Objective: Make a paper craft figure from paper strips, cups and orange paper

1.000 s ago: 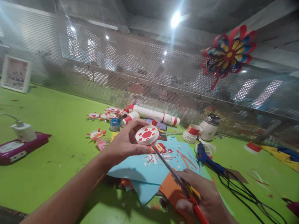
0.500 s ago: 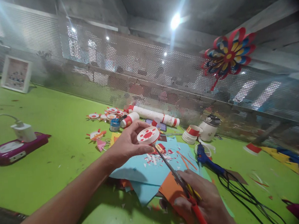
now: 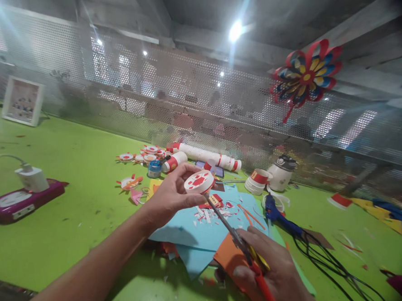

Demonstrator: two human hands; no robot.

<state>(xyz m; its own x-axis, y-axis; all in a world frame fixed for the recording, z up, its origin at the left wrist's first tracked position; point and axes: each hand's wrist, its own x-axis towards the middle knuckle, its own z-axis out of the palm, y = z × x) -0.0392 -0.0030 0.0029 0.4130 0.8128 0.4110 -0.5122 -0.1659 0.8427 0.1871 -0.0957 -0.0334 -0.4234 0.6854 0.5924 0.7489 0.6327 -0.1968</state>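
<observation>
My left hand [image 3: 171, 193] is closed round a small white round piece with a red pattern on top [image 3: 199, 181], held above the table. My right hand [image 3: 274, 268] grips red-handled scissors [image 3: 241, 245]. Their blades point up and left, and the tips touch the lower edge of the round piece. Beneath both hands lie light blue paper sheets [image 3: 205, 227] and an orange sheet [image 3: 228, 255], strewn with red and white paper scraps [image 3: 208, 211].
On the green table [image 3: 70, 185] lie a blue glue gun [image 3: 280, 216] with black cables [image 3: 326, 261], stacked paper cups [image 3: 257, 179], a white pot [image 3: 280, 170], a long red-and-white tube [image 3: 204, 155], and a charger on a purple case [image 3: 23, 193]. A paper pinwheel [image 3: 305, 76] hangs on the mesh wall.
The round piece has tilted slightly in my left hand. The scissor blades stay at its lower edge, and my right hand has shifted a little.
</observation>
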